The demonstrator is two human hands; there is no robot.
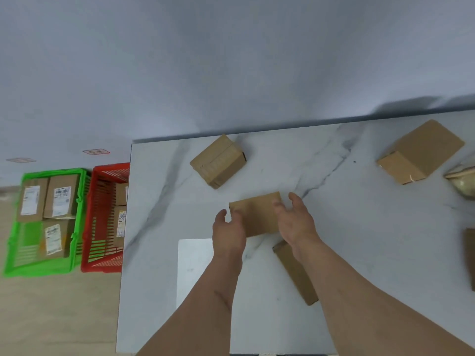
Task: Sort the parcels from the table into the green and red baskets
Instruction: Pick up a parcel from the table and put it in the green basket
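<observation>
Nearest the camera, both bare forearms reach up the marble-look worktop (359, 253), and they frame a flat brown parcel (257, 214) lying at the centre of the view. The left hand (228, 235) is at the parcel's nine-o'clock edge, thumb out and fingers (237, 217) curled onto the cardboard; the right hand (295, 222) is at the three-o'clock edge, fingers (280, 206) loosely spread over the top corner, not yet clamped. Whether either hand is truly pressing is hard to tell. The parcel looks plain, label-less on the face showing, with crisp straight edges: likely stiff, light cardboard, a little smooth, so a squeeze across the two opposite short edges should carry it without crushing. Just under the right wrist, at five o'clock, lies a long narrow carton (295, 273), and a white sheet (195, 265) sits at seven o'clock. Further up, a taped box (218, 161) rests at eleven o'clock near the worktop's far edge, and a larger box (421, 152) stands well apart at two o'clock. Off the worktop at nine o'clock, on the floor, sit the red basket (102, 217) and beyond it the green basket (15, 240), both already holding labelled parcels. The sorting looks partway done.
</observation>
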